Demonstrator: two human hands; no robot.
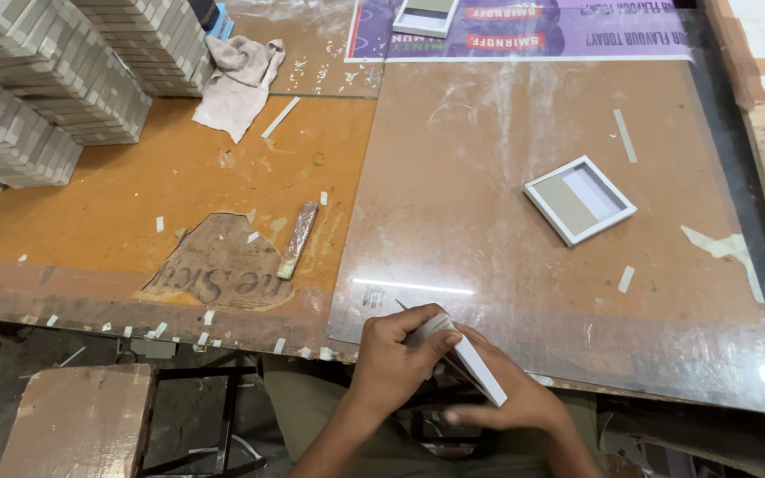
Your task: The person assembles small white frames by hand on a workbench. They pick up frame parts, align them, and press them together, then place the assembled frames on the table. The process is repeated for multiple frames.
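Both hands clamp a flat white-edged grey cardboard panel (469, 354) tilted on edge at the near rim of the clear glass sheet (489, 177), left hand (393, 358) pinching its top, right hand (511, 398) gripping underneath for support.

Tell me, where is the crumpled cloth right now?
The cloth lies at the top left of the head view, on the orange table, just right of the stacked boxes.

Bare forearms, no sleeves; olive-green trousers (312, 416); no rings visible.
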